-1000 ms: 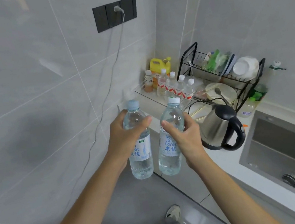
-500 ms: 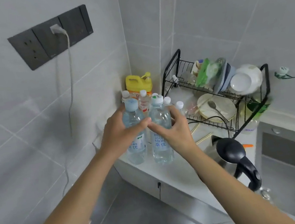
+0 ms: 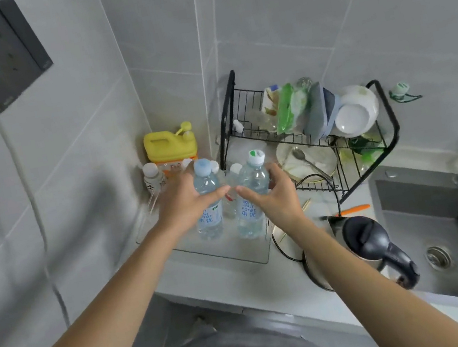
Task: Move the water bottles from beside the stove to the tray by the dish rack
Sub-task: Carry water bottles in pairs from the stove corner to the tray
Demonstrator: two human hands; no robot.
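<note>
So a second ago both bottles were up in the air over the floor, and now they're down over the clear tray [image 3: 220, 253] in the corner, at about 9 o'clock from the dish rack [image 3: 337, 136]. Can't tell if the bases actually touch the tray yet, but it looks like set-down time, so this pair is basically delivered.

Left hand [image 3: 187, 205] is wrapped around the blue-capped bottle [image 3: 208, 204], thumb across the front. Right hand [image 3: 274, 196] grips the white-capped bottle [image 3: 252, 199] the same way, from its 3 o'clock side. Both arms reach out nearly straight, thumbs almost meeting between the bottles.

Smaller bottles [image 3: 232, 172] already stand behind, near the yellow jug [image 3: 170, 144]. Kettle [image 3: 365, 244] sits on the surface at 4 o'clock.
</note>
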